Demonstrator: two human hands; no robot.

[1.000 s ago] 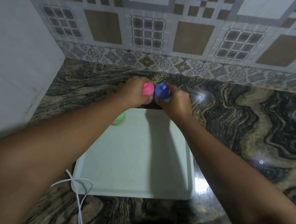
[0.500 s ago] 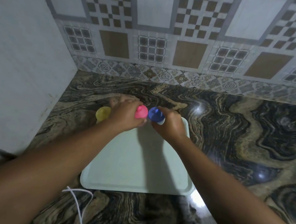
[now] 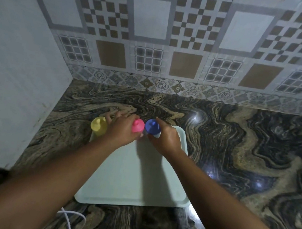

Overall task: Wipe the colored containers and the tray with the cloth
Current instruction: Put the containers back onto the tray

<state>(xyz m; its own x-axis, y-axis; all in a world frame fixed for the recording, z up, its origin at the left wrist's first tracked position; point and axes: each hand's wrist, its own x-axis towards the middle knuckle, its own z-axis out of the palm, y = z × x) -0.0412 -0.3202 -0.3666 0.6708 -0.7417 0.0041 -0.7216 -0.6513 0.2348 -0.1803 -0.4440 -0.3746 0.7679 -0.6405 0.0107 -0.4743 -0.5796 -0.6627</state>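
My left hand [image 3: 120, 131] grips the pink container [image 3: 138, 125]. My right hand [image 3: 166, 138] grips the blue container [image 3: 151, 127], both over the tray [image 3: 136, 189].

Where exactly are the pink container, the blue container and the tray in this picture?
pink container [image 3: 138, 125], head view, on its pink lid.
blue container [image 3: 151, 126], head view, on its blue lid.
tray [image 3: 136, 189], head view, on its bare floor near the front rim.
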